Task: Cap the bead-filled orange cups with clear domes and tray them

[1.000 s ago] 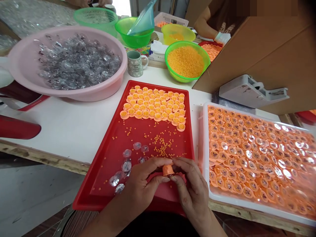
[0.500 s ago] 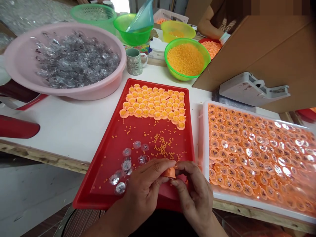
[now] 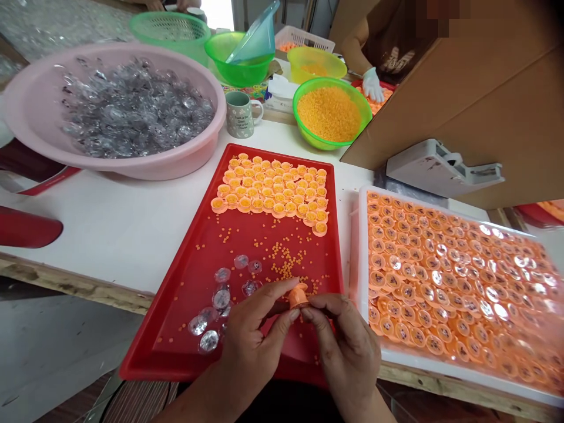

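Observation:
Between my two hands is a small orange toy teacup (image 3: 298, 296), tipped over on its side with its saucer away from me. My left hand (image 3: 258, 329) pinches it with thumb and forefinger. My right hand (image 3: 341, 335) closes its thumb and fingertips on the rim at the right. Both hang over the front of a red tray (image 3: 176, 305). Rows of orange cups (image 3: 268, 188) with yellow bits inside fill the tray's far end. Loose yellow bits (image 3: 286, 258) are scattered mid-tray, and several clear round lids (image 3: 221, 298) lie left of my hands.
A pink basin (image 3: 176, 158) of clear lids stands at left, a mug (image 3: 240, 114) behind the tray. A green bowl (image 3: 304, 132) holds yellow bits. At right are a white bin (image 3: 363, 258) of lidded cups and a tape dispenser (image 3: 440, 167). A co-worker's gloved hand (image 3: 372, 85) is behind cardboard.
My hands have turned the teacup so its saucer shows, and my left forefinger is straighter. The co-worker's gloved hand has come into fuller view. The camera has shifted slightly.

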Tool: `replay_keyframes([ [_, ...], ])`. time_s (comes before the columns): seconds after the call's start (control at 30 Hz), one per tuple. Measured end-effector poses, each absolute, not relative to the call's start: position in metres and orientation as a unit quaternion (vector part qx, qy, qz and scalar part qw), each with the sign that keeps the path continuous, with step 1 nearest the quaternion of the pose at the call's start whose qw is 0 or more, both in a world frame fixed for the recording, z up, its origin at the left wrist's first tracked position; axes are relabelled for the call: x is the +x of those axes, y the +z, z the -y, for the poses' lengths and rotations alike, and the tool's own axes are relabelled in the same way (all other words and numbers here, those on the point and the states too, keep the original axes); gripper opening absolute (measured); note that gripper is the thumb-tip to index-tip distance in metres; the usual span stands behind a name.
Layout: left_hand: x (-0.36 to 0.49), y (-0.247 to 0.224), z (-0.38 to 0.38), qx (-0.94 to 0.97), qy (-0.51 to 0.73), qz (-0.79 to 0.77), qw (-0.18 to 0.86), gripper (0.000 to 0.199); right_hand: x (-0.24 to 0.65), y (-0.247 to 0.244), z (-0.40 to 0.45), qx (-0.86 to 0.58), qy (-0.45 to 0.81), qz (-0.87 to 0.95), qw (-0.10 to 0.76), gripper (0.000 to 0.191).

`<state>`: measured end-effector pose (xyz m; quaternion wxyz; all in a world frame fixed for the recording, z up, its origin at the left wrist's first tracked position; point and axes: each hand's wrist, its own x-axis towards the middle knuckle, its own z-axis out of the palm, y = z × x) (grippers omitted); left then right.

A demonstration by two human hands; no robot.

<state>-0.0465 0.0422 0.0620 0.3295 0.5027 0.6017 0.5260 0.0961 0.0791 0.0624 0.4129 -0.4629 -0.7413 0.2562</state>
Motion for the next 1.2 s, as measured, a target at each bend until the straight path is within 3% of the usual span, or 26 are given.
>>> replay_keyframes([
  [0.37, -0.048, 0.067, -0.049, 0.419, 0.534, -0.571, 0.461, 0.033, 0.110, 0.063, -0.078, -0.422, 0.288, 0.769, 0.384, 0.026],
  [0.6, -0.053, 0.065, -0.050, 0.405, 0.485, -0.542, 0.555, 0.027, 0.112, 0.058, -0.084, -0.444, 0.435, 0.692, 0.368, 0.015],
  [0.7, -0.053, 0.066, -0.051, 0.353, 0.445, -0.548, 0.614, 0.025, 0.111, 0.058, -0.086, -0.447, 0.435, 0.692, 0.363, 0.014],
  [1.07, -0.058, 0.069, -0.056, 0.479, 0.400, -0.572, 0.533, 0.014, 0.114, 0.054, -0.089, -0.441, 0.456, 0.698, 0.333, 0.013],
  [1.2, -0.059, 0.067, -0.059, 0.440, 0.401, -0.568, 0.568, 0.016, 0.117, 0.057, -0.085, -0.422, 0.399, 0.743, 0.332, 0.017],
])
